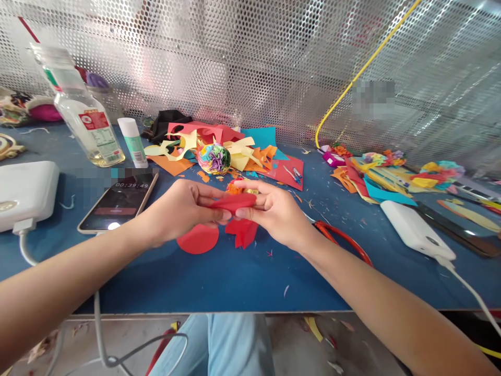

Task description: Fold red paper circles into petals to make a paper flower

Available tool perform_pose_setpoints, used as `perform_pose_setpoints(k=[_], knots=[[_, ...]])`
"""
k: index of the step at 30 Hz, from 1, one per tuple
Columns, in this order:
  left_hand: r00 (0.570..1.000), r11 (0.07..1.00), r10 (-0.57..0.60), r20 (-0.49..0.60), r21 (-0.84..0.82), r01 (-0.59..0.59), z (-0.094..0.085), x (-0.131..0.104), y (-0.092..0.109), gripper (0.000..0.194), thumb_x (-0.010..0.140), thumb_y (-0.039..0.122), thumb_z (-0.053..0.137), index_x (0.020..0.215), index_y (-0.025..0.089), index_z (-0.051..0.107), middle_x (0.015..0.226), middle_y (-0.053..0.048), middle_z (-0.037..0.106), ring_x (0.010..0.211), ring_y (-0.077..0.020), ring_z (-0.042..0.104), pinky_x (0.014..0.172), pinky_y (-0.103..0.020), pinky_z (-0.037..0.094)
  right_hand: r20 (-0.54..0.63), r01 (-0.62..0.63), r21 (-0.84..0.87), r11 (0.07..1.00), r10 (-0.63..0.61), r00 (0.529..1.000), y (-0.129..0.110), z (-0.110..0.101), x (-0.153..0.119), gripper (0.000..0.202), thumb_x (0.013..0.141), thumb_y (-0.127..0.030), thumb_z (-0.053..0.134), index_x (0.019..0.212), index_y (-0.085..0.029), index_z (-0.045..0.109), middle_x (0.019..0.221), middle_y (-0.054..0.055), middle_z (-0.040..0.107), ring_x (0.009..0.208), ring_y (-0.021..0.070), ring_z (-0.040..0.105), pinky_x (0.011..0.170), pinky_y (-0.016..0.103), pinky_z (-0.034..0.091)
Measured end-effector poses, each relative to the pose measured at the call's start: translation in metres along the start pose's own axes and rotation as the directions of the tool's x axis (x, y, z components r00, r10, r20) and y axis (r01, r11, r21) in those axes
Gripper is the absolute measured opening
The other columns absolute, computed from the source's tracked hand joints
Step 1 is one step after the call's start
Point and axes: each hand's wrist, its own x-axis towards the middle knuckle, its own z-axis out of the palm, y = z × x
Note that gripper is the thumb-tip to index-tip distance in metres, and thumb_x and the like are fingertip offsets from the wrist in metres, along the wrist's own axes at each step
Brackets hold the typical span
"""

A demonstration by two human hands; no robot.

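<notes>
Between my left hand and my right hand is a piece of red paper, folded or bent, pinched by the fingers and thumbs of both. It is held above the blue table. Below my left hand a red paper circle lies flat. Under my right hand sits a crumpled or cut red paper piece. Just behind my fingers, a small orange and yellow paper flower is partly hidden. Farther back stands a multicoloured ruffled paper ball.
Coloured paper scraps lie behind the ball. To the left are a phone, a glue stick, a glass bottle and a white power bank. Red-handled scissors rest beside my right forearm. Another power bank lies right.
</notes>
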Motion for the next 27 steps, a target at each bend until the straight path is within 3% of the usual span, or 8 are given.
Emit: perform_pose_setpoints(k=[4, 10, 12, 15, 17, 19, 23, 27], knots=[[0.994, 1.0, 0.017, 0.107, -0.01, -0.016, -0.004, 0.0, 0.0, 0.03, 0.068, 0.031, 0.07, 0.096, 0.022, 0.07, 0.085, -0.002, 0.073, 0.081, -0.0169, 0.066, 0.065, -0.022, 0.055, 0.032, 0.055, -0.015, 0.998, -0.055, 0.998, 0.003, -0.007, 0.003, 0.036, 0.085, -0.016, 0.051, 0.119, -0.021, 0.042, 0.084, 0.001, 0.067, 0.077, 0.0136, 0.066, 0.08, 0.03, 0.051], [0.993, 0.985, 0.12, 0.02, 0.126, -0.121, -0.003, -0.001, -0.001, 0.03, 0.079, 0.038, 0.056, 0.088, 0.014, 0.07, 0.078, -0.004, 0.069, 0.071, -0.0156, 0.062, 0.067, -0.027, 0.052, 0.113, 0.295, -0.533, 0.793, -0.279, 0.954, 0.003, -0.009, -0.003, 0.038, 0.091, -0.016, 0.038, 0.128, -0.026, 0.036, 0.086, 0.003, 0.062, 0.085, 0.0164, 0.062, 0.077, 0.033, 0.05], [0.986, 0.976, 0.168, -0.016, 0.146, -0.164, -0.003, 0.0, -0.003, 0.024, 0.075, 0.034, 0.061, 0.087, 0.015, 0.069, 0.077, -0.003, 0.069, 0.071, -0.0162, 0.062, 0.064, -0.026, 0.05, 0.163, 0.413, -0.636, 0.652, -0.409, 0.898, 0.001, -0.008, -0.005, 0.043, 0.089, -0.017, 0.042, 0.131, -0.026, 0.034, 0.108, 0.007, 0.057, 0.102, 0.0189, 0.056, 0.081, 0.034, 0.049], [0.984, 0.983, 0.172, -0.04, 0.073, -0.168, -0.002, 0.0, -0.005, 0.023, 0.067, 0.022, 0.068, 0.09, 0.018, 0.066, 0.079, 0.0, 0.07, 0.072, -0.0156, 0.063, 0.062, -0.023, 0.05, 0.282, 0.57, -0.765, 0.3, -0.639, 0.716, -0.003, -0.007, -0.008, 0.05, 0.084, -0.015, 0.051, 0.13, -0.026, 0.036, 0.122, 0.008, 0.049, 0.114, 0.0207, 0.046, 0.092, 0.037, 0.042], [0.987, 0.988, 0.156, -0.036, 0.028, -0.155, 0.0, -0.001, -0.006, 0.028, 0.064, 0.019, 0.07, 0.091, 0.018, 0.065, 0.078, 0.0, 0.069, 0.071, -0.0156, 0.063, 0.062, -0.023, 0.05, 0.417, 0.593, -0.804, 0.046, -0.667, 0.618, -0.005, -0.005, -0.01, 0.046, 0.084, -0.011, 0.051, 0.127, -0.025, 0.042, 0.117, 0.006, 0.055, 0.111, 0.02, 0.048, 0.094, 0.037, 0.039], [0.989, 0.989, 0.149, 0.015, 0.01, -0.149, 0.002, -0.002, -0.006, 0.033, 0.063, 0.019, 0.071, 0.094, 0.018, 0.062, 0.082, 0.0, 0.068, 0.073, -0.0161, 0.063, 0.063, -0.024, 0.05, 0.519, 0.583, -0.803, -0.12, -0.622, 0.587, -0.006, -0.003, -0.011, 0.039, 0.086, -0.008, 0.048, 0.123, -0.022, 0.048, 0.111, 0.004, 0.061, 0.104, 0.0189, 0.051, 0.091, 0.035, 0.038], [0.988, 0.994, 0.105, 0.116, -0.003, -0.106, 0.004, -0.004, -0.005, 0.017, 0.069, 0.022, 0.067, 0.084, 0.016, 0.063, 0.075, 0.001, 0.066, 0.068, -0.0128, 0.06, 0.06, -0.021, 0.048, 0.538, 0.572, -0.799, -0.184, -0.645, 0.544, -0.007, -0.003, -0.012, 0.019, 0.086, -0.01, 0.049, 0.095, -0.021, 0.063, 0.092, 0.001, 0.067, 0.09, 0.0168, 0.054, 0.083, 0.032, 0.04], [0.993, 0.991, 0.087, 0.085, -0.112, -0.078, 0.001, -0.003, -0.004, 0.013, 0.073, 0.026, 0.065, 0.077, 0.014, 0.064, 0.07, 0.0, 0.066, 0.062, -0.0104, 0.058, 0.056, -0.019, 0.045, 0.548, 0.633, -0.755, -0.169, -0.692, 0.469, -0.01, -0.01, -0.012, 0.019, 0.086, -0.01, 0.049, 0.081, -0.023, 0.061, 0.092, -0.001, 0.067, 0.093, 0.0163, 0.054, 0.083, 0.031, 0.042]])
